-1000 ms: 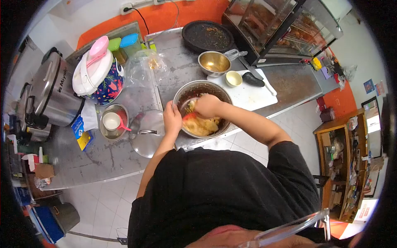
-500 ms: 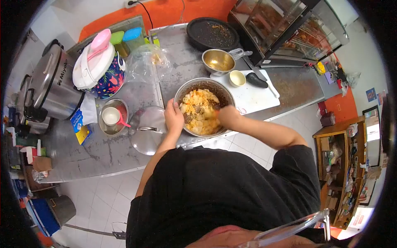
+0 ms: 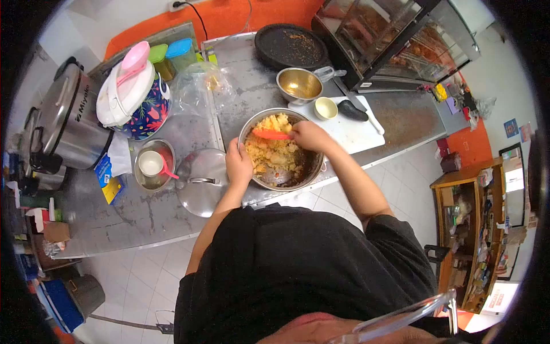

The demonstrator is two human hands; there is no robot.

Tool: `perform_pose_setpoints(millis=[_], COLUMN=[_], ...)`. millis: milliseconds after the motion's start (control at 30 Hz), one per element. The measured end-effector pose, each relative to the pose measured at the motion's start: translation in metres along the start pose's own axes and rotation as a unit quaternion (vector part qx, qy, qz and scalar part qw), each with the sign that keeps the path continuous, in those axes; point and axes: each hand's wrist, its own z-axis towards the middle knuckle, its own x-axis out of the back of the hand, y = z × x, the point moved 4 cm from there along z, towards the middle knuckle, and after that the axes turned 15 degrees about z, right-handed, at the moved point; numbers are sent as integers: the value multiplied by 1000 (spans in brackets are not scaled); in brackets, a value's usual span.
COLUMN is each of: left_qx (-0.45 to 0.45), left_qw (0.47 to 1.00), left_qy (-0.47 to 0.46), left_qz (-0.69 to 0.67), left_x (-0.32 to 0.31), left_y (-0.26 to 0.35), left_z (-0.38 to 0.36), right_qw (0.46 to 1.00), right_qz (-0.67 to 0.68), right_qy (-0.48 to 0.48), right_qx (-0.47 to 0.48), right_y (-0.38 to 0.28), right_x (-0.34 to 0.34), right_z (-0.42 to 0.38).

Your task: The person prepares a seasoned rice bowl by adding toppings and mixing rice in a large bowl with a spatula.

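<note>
A round metal pot at the counter's edge holds a yellow, crumbly food mixture, with dark residue on the inner wall. My left hand is closed on the pot's left rim. In my right hand, fingers wrapped round its handle, is an orange spatula. Its blade lies over the food in the upper part of the pot; some food rests on or just beyond it. Part of the pot's bottom shows near the front. Beside my left wrist lies a round lid with a metal handle.
Right of the pot, a white cutting board bears a small cream bowl and a dark elongated object. A metal bowl and black round pan stand behind. Leftward are another metal bowl and a large cooker.
My right hand has moved up and left with the spatula, now plainly visible. The food has shifted toward the pot's far side, baring part of the bottom. My left hand stays on the rim.
</note>
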Motion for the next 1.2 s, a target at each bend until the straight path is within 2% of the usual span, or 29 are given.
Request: perform_pose_setpoints(millis=[33,67,100,167,233,267,300,333,367,433,467,500,567,633,700,733,767,833,867,900,967,1000,1100,1133,1167,1200], left_qx=[1,1,2,-4,-11,-10,-9,-8,-7,-10,-13,-16,-18,-17,-10,-9,-11,-16,-19,-21,-19,-16,7,5,-5,-14], left_qw=[1000,1000,1000,1000,1000,1000,1000,1000,1000,1000,1000,1000,1000,1000,1000,1000,1000,1000,999,999,1000,1000,1000,1000,1000,1000], left_qy=[-3,-3,-3,0,7,5,5,3,4,2,2,5,5,13,2,-1,5,14,17,20,18,15,-7,-5,0,2], left_qz=[0,0,2,5,7,8,9,6,-1,-7,-1,6,11,6,0,1,11,20,19,16,14,16,16,15,16,19], left_x=[1,3,4,5,6,6,6,3,2,1,3,4,6,4,5,2,0,-1,0,0,-3,-4,-1,-1,0,2], left_y=[2,5,5,5,5,6,7,5,3,3,5,6,3,7,6,3,0,0,-1,-1,-5,-7,-3,-2,0,0], left_z=[0,0,-1,-2,-1,-2,-1,0,0,-2,-2,0,-2,2,0,-1,0,2,2,1,1,1,0,1,1,0], right_qw=[981,977,975,970,966,978,979,978,976,971,965,965,952,951,977,957,957,945,951,951,963,962,939,933,912,909], right_qz=[-161,-203,-224,-216,-235,-187,-199,-205,-210,-229,-244,-245,-241,-252,-196,-266,-262,-290,-263,-262,-256,-259,-308,-301,-347,-366], right_qy=[99,56,-7,-110,-111,-91,-41,-8,25,7,-53,-51,-161,-155,16,-42,-43,-118,-133,-132,-81,-81,-154,-194,-219,-192], right_qx=[34,-18,-16,-14,-4,-13,9,-20,-50,-61,-84,-80,-98,-87,-76,-111,-115,-93,-94,-96,12,13,23,-27,-15,-44], right_y=[-3,-21,-26,-23,-25,-31,-37,-31,-18,33,44,31,-19,-39,-50,-58,-51,-53,-49,-62,-85,-76,-29,-33,-39,-56], right_x=[-10,-31,-58,-69,-28,-4,14,12,2,-57,-63,-46,-4,8,-17,-41,-51,-58,-46,-37,-23,-30,-81,-64,-40,-15], right_z=[4,-3,-3,-6,-4,-6,-9,-8,-6,11,19,25,15,14,16,11,15,23,30,25,23,25,23,23,25,18])
